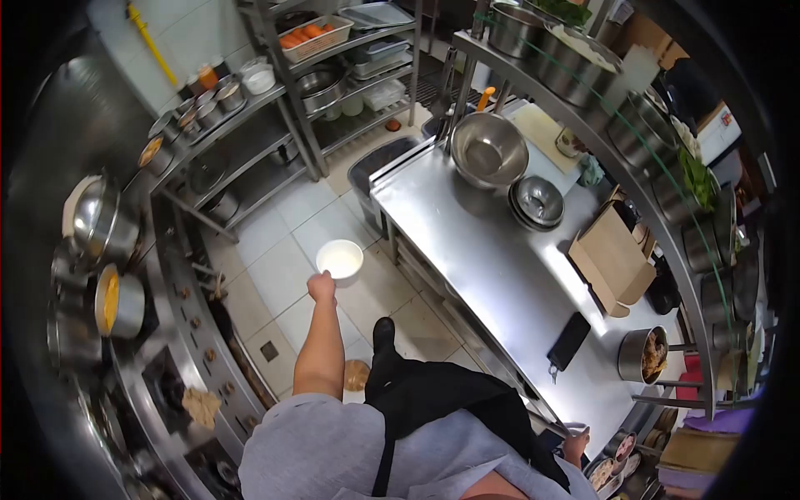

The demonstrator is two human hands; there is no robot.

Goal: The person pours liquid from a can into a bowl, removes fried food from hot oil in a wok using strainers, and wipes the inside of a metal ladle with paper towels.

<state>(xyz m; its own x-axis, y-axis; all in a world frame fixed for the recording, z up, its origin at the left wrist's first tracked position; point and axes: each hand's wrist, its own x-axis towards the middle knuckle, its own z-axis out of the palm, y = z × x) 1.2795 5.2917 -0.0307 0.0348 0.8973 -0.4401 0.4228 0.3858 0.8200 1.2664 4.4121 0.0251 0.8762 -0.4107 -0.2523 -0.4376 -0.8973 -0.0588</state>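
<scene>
My left hand (pixel 322 287) is stretched out over the tiled floor, closed on the near rim of a white bowl (pixel 340 260). Something pale lies inside the bowl; I cannot make out what it is. At the lower right, my right hand (pixel 575 447) hangs by the near edge of the steel table (pixel 467 250). Its fingers are small and partly hidden, so whether they grip anything does not show. Close to that hand stand small containers of food (pixel 621 446).
On the table are steel bowls (pixel 490 150), an opened cardboard box (pixel 612 262), a black phone (pixel 569 341) and a pot of food (pixel 643 355). A stove (pixel 179 350) with a cloth (pixel 201 407) lines the left. Shelving (pixel 321 125) and a dark bin (pixel 367 179) stand ahead.
</scene>
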